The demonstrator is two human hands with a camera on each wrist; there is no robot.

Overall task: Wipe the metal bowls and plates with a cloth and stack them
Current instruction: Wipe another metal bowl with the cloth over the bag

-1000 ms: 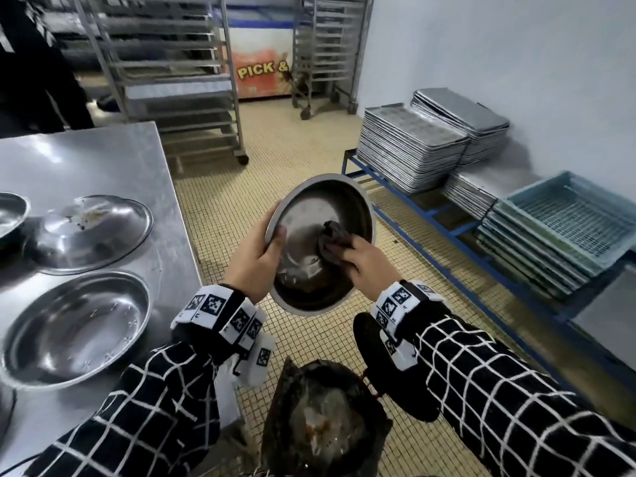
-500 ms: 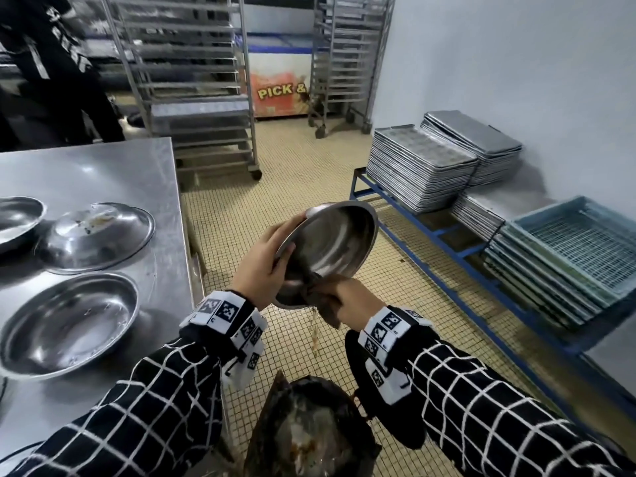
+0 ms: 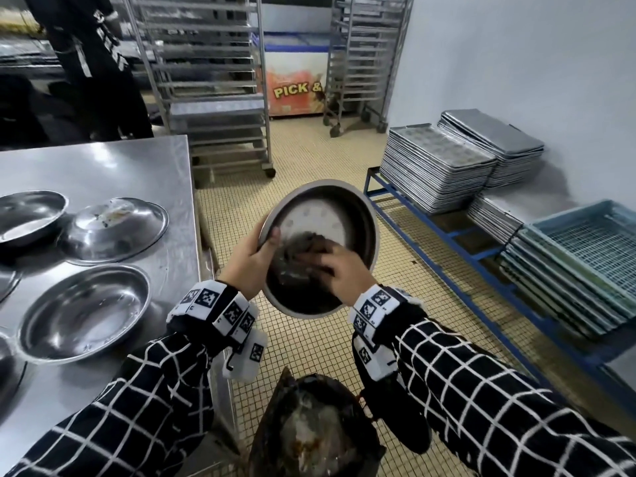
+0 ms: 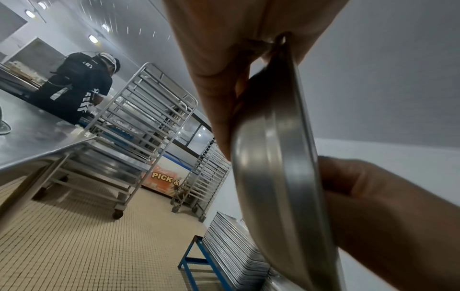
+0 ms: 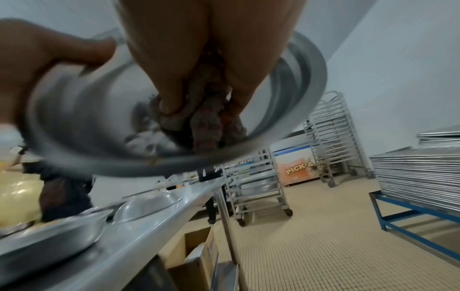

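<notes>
A round metal bowl [image 3: 344, 215] is held tilted toward me in the air, off the right edge of the steel table [image 3: 103, 166]. My left hand [image 3: 253, 258] grips its left rim, thumb over the edge; the rim [image 4: 273, 167] shows edge-on in the left wrist view. My right hand [image 3: 339, 270] bunches a dark cloth [image 3: 301, 247] and presses it against the bowl's inside; the cloth [image 5: 206, 120] shows between the fingers. On the table lie an upright plate [image 3: 84, 309], an upside-down plate [image 3: 113, 228] and another bowl [image 3: 29, 215].
A dark, dirty bin [image 3: 315, 432] stands on the tiled floor under my hands. A blue frame [image 3: 457, 235] at right carries stacked baking trays [image 3: 437, 166] and blue crates [image 3: 581, 259]. Wheeled racks [image 3: 206, 80] stand behind. Another person [image 3: 93, 63] works at far left.
The bowl has turned from edge-on back to face me. My right hand has moved with the cloth from the bowl's lower rim up into its inside.
</notes>
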